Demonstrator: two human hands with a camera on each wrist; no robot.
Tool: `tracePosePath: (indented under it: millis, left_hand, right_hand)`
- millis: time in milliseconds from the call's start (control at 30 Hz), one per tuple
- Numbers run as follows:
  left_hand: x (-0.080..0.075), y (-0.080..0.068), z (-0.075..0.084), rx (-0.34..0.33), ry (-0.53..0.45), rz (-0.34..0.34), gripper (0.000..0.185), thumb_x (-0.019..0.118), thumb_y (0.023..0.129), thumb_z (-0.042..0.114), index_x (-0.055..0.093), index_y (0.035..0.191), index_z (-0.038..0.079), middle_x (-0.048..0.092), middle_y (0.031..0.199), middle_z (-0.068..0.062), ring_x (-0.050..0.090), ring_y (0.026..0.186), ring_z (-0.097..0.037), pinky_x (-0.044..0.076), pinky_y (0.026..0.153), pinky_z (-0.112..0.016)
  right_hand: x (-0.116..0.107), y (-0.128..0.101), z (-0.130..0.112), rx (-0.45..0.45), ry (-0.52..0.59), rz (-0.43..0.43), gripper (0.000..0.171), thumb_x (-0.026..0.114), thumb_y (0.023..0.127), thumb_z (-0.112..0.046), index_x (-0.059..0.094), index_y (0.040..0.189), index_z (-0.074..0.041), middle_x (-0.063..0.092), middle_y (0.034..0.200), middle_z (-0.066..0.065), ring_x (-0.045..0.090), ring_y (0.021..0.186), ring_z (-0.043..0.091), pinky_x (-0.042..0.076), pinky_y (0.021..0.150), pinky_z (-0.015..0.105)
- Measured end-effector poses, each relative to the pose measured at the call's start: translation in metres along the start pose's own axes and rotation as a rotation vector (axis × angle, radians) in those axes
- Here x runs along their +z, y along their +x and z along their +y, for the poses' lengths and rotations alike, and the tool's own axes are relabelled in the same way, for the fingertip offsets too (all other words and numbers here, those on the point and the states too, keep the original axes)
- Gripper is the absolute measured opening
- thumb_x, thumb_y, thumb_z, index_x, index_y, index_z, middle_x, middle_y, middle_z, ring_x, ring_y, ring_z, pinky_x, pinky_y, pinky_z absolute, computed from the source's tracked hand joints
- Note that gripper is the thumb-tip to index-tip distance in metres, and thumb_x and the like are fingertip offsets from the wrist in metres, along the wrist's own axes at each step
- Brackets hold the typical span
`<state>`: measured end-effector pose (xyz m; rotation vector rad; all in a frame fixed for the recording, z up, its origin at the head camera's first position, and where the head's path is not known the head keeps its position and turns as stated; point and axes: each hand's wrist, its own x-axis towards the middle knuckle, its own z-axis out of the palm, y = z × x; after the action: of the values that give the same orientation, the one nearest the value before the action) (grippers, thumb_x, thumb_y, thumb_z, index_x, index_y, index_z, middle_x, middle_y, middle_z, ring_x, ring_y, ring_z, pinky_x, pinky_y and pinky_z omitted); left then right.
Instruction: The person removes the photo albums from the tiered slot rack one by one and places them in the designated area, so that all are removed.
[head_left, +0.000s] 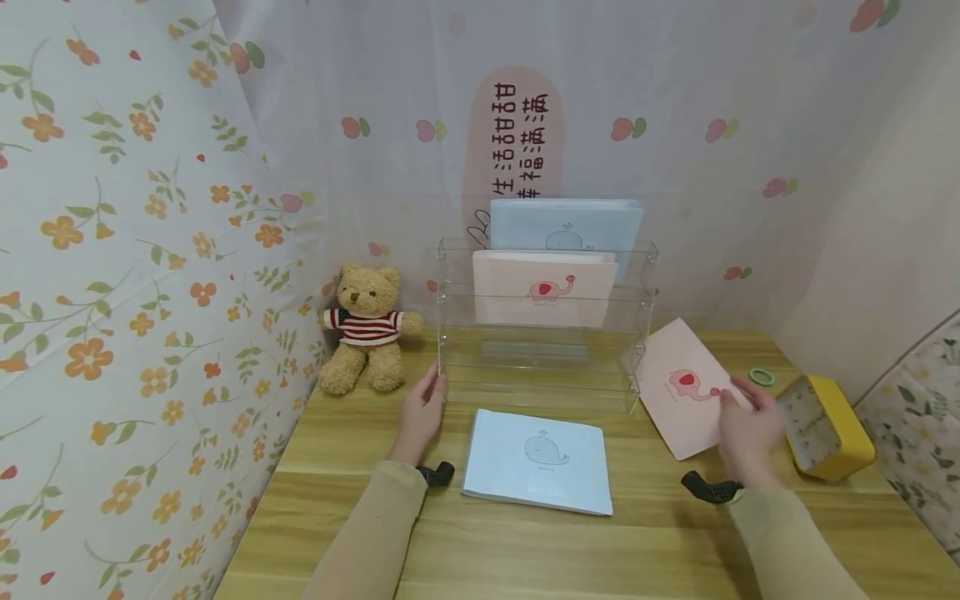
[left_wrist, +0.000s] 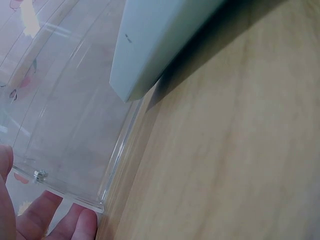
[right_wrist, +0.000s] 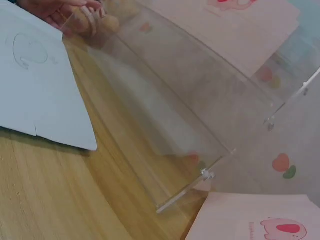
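Note:
A clear acrylic tiered rack [head_left: 540, 350] stands mid-table with a blue whale booklet [head_left: 566, 223] in its back tier and a pink elephant booklet [head_left: 543, 287] in front of that. My left hand [head_left: 423, 408] rests with straight fingers [left_wrist: 55, 220] on the rack's [left_wrist: 75, 125] front left corner. My right hand [head_left: 750, 425] pinches the right edge of a second pink elephant booklet [head_left: 682, 383] beside the rack's right end; it appears in the right wrist view too [right_wrist: 250, 220]. Another blue whale booklet [head_left: 536, 458] lies flat in front of the rack.
A teddy bear [head_left: 365, 329] in a striped jumper sits at the back left against the flowered wall. A yellow box [head_left: 825, 429] lies tipped at the right, with a green ring [head_left: 761, 377] behind it. The wooden table [head_left: 525, 550] ends close to me.

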<state>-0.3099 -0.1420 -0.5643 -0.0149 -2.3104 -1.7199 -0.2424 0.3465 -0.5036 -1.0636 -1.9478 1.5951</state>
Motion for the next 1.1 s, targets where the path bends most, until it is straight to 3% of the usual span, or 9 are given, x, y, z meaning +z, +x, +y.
tracePosePath:
  millis: [200,467,800,1000,1100]
  left_hand:
    - [0.0,0.0,0.0,0.009,0.003,0.013,0.045,0.06,0.103,0.041,0.057,0.146,0.028,0.064,0.143,-0.008,0.066,0.126,-0.027,0.054,0.106,-0.045]
    - [0.0,0.0,-0.001,0.019,0.007,0.013,0.046,0.06,0.103,0.039,0.058,0.147,0.025,0.066,0.141,-0.009,0.067,0.124,-0.028,0.055,0.104,-0.046]
    - [-0.001,-0.001,0.0,0.001,0.009,0.0,0.044,0.061,0.103,0.038,0.058,0.146,0.028,0.065,0.142,-0.008,0.066,0.125,-0.028,0.055,0.105,-0.047]
    - [-0.001,-0.001,0.0,-0.001,0.019,-0.006,0.044,0.06,0.103,0.041,0.058,0.146,0.031,0.064,0.144,-0.007,0.066,0.126,-0.027,0.054,0.106,-0.047]
    - [-0.001,0.0,0.0,-0.002,0.012,-0.008,0.044,0.06,0.103,0.043,0.058,0.146,0.032,0.066,0.141,-0.007,0.067,0.124,-0.027,0.055,0.104,-0.048]
  right_hand:
    - [0.006,0.012,0.005,-0.06,-0.088,-0.044,0.044,0.054,0.105,-0.031,0.051,0.149,-0.037,0.029,0.169,-0.003,0.021,0.158,0.021,0.038,0.123,0.045]
    - [0.005,0.025,0.016,-0.172,-0.239,-0.082,0.046,0.053,0.105,-0.031,0.052,0.15,-0.023,0.033,0.168,0.005,0.022,0.158,0.03,0.02,0.129,0.054]
    - [0.008,0.037,0.038,-0.256,-0.348,-0.079,0.05,0.058,0.103,-0.041,0.059,0.143,-0.011,0.051,0.156,0.015,0.038,0.149,0.04,0.029,0.121,0.059]
    - [0.006,0.039,0.048,-0.291,-0.4,-0.15,0.054,0.058,0.102,-0.042,0.056,0.145,-0.009,0.046,0.158,0.02,0.036,0.15,0.044,0.029,0.121,0.061]
    - [0.004,0.041,0.052,-0.365,-0.47,-0.22,0.063,0.058,0.101,-0.049,0.052,0.148,-0.008,0.044,0.157,0.025,0.036,0.147,0.05,0.03,0.119,0.064]
